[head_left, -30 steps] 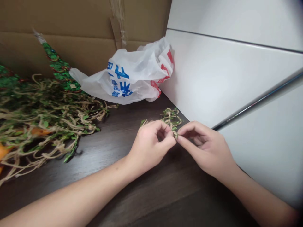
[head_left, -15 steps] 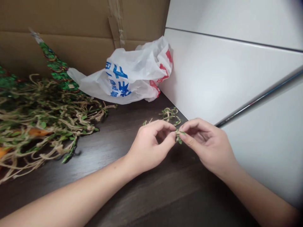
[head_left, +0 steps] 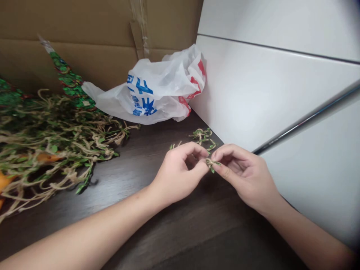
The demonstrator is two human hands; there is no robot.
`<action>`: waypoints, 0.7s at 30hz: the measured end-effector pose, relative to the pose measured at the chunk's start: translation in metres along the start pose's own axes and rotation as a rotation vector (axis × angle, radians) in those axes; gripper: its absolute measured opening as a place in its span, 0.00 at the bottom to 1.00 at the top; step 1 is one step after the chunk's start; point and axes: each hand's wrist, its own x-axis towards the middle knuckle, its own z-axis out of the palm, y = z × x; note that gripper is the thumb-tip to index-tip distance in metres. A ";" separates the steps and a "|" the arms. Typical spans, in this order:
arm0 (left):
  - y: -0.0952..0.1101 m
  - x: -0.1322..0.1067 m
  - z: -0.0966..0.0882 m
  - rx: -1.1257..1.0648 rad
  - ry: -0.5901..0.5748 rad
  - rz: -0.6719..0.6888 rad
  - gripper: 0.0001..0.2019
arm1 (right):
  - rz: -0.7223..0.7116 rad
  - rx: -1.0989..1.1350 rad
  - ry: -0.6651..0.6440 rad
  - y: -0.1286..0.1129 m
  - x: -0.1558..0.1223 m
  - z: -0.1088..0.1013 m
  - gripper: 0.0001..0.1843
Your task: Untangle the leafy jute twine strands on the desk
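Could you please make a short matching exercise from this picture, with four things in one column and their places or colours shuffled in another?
Things:
1. Small leafy twine
2. Plastic bag
3. Cardboard
4. Twine pile

Places or colours:
A. Plain brown, at the back
B. Heaped at the picture's left
C. At the fingertips of the left hand and right hand
D. White with blue and red print

Pairs: 1-C, 2-D, 3-A, 4-B

The left hand (head_left: 180,176) hid some of the leafy twine (head_left: 210,164) from me, the pinched bit too small to make out. At the left edge, 1 green cone (head_left: 9,93), 1 orange piece (head_left: 5,183) and the blurry tangled heap (head_left: 75,138) were cut off.
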 end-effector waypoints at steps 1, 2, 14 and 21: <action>-0.001 -0.001 0.000 0.037 -0.008 0.056 0.06 | 0.015 -0.009 0.007 0.000 0.001 -0.001 0.04; -0.002 -0.002 0.000 0.076 -0.011 0.109 0.07 | 0.025 -0.016 0.019 -0.001 0.002 -0.001 0.04; 0.001 0.006 -0.001 -0.229 0.069 -0.236 0.03 | -0.012 0.049 -0.022 0.002 0.002 -0.001 0.04; 0.000 -0.001 0.001 -0.060 -0.026 -0.043 0.05 | 0.083 0.059 -0.032 -0.001 0.003 -0.002 0.04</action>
